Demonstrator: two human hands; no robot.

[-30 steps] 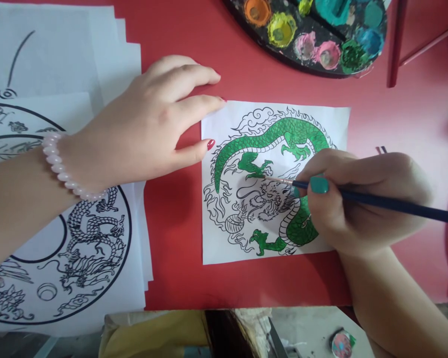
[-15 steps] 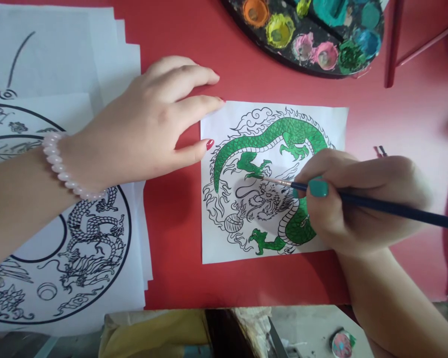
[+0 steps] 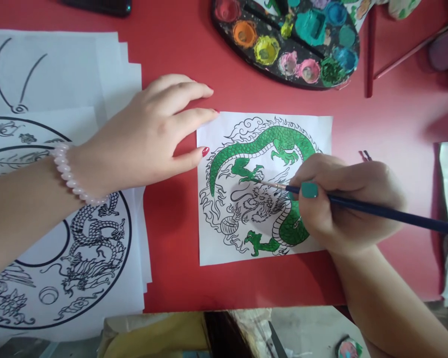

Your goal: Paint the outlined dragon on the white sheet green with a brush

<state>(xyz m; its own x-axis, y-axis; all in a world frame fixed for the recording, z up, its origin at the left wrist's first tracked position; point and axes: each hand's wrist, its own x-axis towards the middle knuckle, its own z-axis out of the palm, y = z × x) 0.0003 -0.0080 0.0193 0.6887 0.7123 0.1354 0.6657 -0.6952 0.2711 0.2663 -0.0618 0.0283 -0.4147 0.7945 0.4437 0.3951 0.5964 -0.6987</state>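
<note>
Paintbrush [image 3: 358,204], clamped between thumb and fingers of the right hand [image 3: 358,223]; tip at a green claw [image 3: 250,174] on the dragon sheet [image 3: 254,209], pointing left and slightly up, long axis sloping gently down to the right edge. In progress, apparently: greening of the claw, calling next for light, steady strokes inside the outline. Left hand [image 3: 160,134] spread, nothing gripped, thumb tip over the sheet's left edge.
</note>
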